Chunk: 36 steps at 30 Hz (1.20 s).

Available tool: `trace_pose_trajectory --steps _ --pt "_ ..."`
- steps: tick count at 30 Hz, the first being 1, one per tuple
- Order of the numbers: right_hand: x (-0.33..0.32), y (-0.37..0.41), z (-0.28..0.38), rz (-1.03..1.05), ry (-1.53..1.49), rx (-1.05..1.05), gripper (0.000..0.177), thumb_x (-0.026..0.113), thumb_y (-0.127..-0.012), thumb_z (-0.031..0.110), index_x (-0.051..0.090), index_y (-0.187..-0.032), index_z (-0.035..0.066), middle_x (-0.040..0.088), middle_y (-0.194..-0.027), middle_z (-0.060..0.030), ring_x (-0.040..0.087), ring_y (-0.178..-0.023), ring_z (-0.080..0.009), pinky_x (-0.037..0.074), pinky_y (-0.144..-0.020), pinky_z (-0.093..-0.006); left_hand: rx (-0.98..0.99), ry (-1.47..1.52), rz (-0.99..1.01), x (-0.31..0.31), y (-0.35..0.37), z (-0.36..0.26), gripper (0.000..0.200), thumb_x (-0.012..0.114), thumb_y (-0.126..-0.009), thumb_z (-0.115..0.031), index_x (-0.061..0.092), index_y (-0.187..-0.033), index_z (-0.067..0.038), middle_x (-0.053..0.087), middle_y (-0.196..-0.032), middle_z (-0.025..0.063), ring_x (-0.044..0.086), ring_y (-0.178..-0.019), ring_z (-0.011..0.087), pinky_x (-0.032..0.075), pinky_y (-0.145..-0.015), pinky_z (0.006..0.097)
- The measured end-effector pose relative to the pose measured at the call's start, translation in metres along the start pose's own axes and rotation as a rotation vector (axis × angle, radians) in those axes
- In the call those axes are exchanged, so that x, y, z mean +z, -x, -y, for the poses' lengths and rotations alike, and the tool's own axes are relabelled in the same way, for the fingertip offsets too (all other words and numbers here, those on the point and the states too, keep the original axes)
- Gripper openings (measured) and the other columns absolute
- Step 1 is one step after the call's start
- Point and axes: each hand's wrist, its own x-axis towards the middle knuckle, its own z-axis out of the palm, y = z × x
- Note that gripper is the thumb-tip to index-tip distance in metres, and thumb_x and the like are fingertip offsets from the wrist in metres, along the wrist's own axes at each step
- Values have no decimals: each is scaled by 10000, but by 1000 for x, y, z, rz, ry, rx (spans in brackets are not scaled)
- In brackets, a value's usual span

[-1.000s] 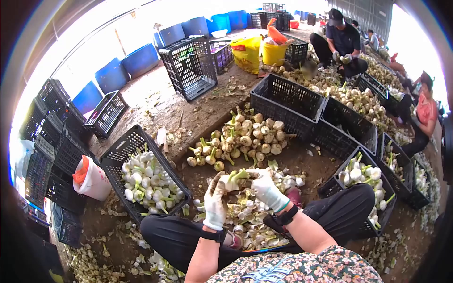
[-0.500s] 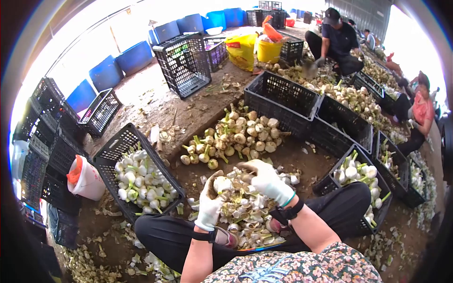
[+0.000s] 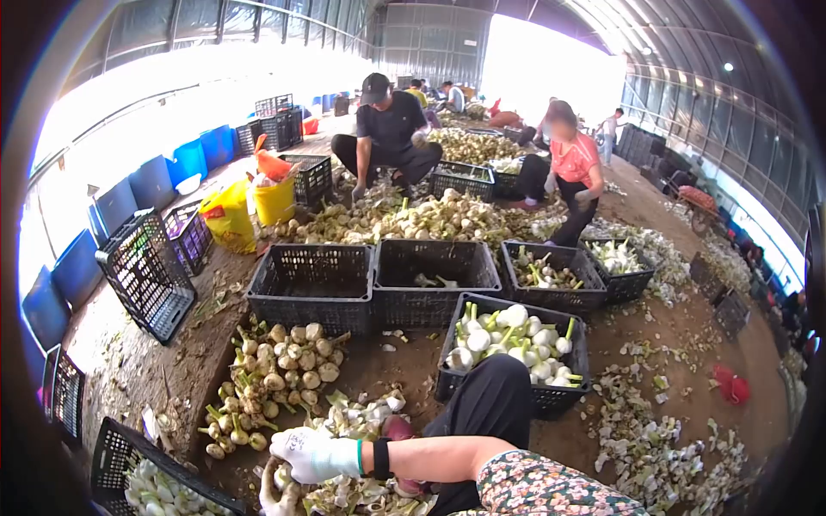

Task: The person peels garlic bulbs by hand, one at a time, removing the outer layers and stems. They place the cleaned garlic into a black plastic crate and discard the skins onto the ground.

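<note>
Curled part-closed, the gloved left hand (image 3: 278, 494) cups a garlic bulb (image 3: 282, 476) at the head view's bottom edge, below the right hand (image 3: 311, 454); whether the right grips it too cannot be told. Beside them lie untrimmed bulbs (image 3: 285, 365) and loose peelings (image 3: 357, 416). Judged by eye, the bulb should be light and firm, its papery skin prone to slip or tear, best held around its widest part. Right fingertips are hidden, the left hand is cut off below, and most of the bulb is covered.
</note>
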Motion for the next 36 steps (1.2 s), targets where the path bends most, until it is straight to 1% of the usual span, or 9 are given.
trace_pose_trajectory --steps 9,19,23,25,27,29,31,33,36 --pt "42 10 1 -162 -338 288 266 646 -769 134 628 -981 -24 632 -975 -256 613 -974 -427 493 -819 -453 118 140 -484 8 -15 35 258 642 -945 -76 620 -1193 -9 658 -1187 128 644 -978 208 550 -820 334" --pt "44 2 -40 -164 -257 351 291 664 -742 157 616 -981 -3 617 -1001 -230 603 -962 -411 492 -800 -441 -53 -48 -237 -16 0 16 194 609 -970 -158 634 -1086 -5 637 -1141 80 552 -801 125 456 -660 250" --pt "66 1 -63 -195 -275 432 329 703 -736 204 608 -968 -9 619 -996 -224 598 -964 -404 486 -815 -448 -36 182 -174 -40 -10 40 278 565 -992 -211 609 -1215 -51 623 -1206 62 581 -888 165 498 -710 286" --pt "62 7 -67 -96 -278 508 359 710 -736 224 617 -988 -15 625 -1018 -234 600 -979 -407 485 -829 -447 -201 1233 156 -47 -19 36 286 522 -1011 -263 655 -1221 -120 619 -1265 43 597 -942 186 522 -755 301" --pt "73 16 -78 73 -263 528 375 678 -762 273 667 -963 -42 661 -1009 -266 636 -960 -402 502 -824 -442 -137 1460 202 -60 -20 51 282 491 -1022 -311 706 -1170 -203 610 -1313 39 608 -994 234 542 -805 345" --pt "109 29 -112 442 -86 386 346 628 -767 263 695 -874 -59 683 -919 -273 669 -874 -395 522 -773 -447 -188 1622 86 -44 -27 30 255 509 -1016 -323 745 -1062 -237 642 -1250 39 608 -1043 257 536 -865 385" --pt "120 36 -115 320 -32 362 304 598 -758 245 696 -775 -42 685 -806 -248 673 -781 -393 529 -724 -457 30 1010 -297 -28 -36 22 204 548 -1005 -259 726 -1059 -173 678 -1107 60 599 -957 186 530 -806 356" --pt "122 30 -118 219 -80 386 257 586 -756 234 717 -805 19 684 -813 -237 667 -761 -394 527 -703 -458 -75 1121 -578 -45 -54 12 154 570 -985 -146 690 -1049 -74 682 -981 78 603 -837 141 517 -704 264" --pt "129 8 -140 411 -247 476 300 607 -770 237 754 -1001 113 716 -872 -180 687 -800 -345 556 -760 -418 407 1408 -192 -153 -66 32 686 647 -942 -196 300 -1467 77 353 -1521 236 406 -1384 325 389 -1150 403"
